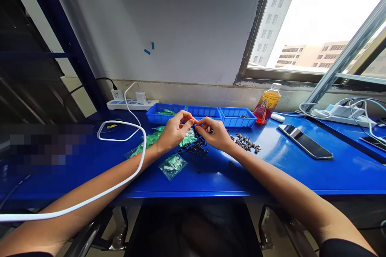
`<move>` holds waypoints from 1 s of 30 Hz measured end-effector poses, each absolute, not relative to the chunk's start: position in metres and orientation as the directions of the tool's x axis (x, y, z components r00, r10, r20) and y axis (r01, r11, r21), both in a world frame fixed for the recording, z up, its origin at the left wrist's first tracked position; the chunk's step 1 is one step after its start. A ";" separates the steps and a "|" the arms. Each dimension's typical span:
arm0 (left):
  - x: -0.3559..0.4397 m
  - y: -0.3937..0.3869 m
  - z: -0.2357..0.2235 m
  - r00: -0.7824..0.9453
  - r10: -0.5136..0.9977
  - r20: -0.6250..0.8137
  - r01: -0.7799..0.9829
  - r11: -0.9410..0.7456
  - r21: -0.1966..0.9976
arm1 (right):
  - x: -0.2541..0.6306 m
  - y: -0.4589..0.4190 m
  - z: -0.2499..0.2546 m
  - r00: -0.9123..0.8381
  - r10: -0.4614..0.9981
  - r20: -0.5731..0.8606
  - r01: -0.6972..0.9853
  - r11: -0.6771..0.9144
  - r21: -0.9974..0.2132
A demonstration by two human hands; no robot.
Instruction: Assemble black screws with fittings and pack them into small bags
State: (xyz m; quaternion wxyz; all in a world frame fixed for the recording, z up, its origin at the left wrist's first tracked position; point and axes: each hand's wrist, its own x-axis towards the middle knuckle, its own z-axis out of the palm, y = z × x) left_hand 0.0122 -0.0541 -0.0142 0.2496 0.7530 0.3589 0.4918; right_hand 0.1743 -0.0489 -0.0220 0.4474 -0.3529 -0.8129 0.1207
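Note:
Above the blue table, my left hand [172,133] and my right hand [217,134] meet at the fingertips. Both are closed in a pinch; whatever lies between the fingers is too small to make out. Under them is a heap of long black screws [196,148]. Green packets [138,148] lie beneath and beside my left hand. Nearer the table's front edge, a small clear bag [173,166] contains white pieces. To the right of my right hand, small metal fasteners [247,143] are scattered in a pile.
Three blue bins stand along the back: a left bin [158,118] with green packets, a middle bin [203,109] and a right bin [238,122]. A bottle [267,104] and a phone [305,141] are at the right. A white cable [143,156] loops over my left forearm.

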 end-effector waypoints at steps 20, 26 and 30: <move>0.010 -0.046 -0.028 0.489 0.756 0.435 0.560 -0.654 0.508 | 0.185 -0.042 -0.028 -0.576 0.570 0.586 0.625 0.769 -0.133; 0.009 -0.044 -0.030 0.507 0.751 0.423 0.532 -0.659 0.532 | 0.184 -0.042 -0.027 -0.599 0.573 0.559 0.642 0.761 -0.092; 0.010 -0.046 -0.030 0.506 0.749 0.427 0.509 -0.659 0.554 | 0.185 -0.042 -0.028 -0.602 0.574 0.555 0.656 0.752 -0.066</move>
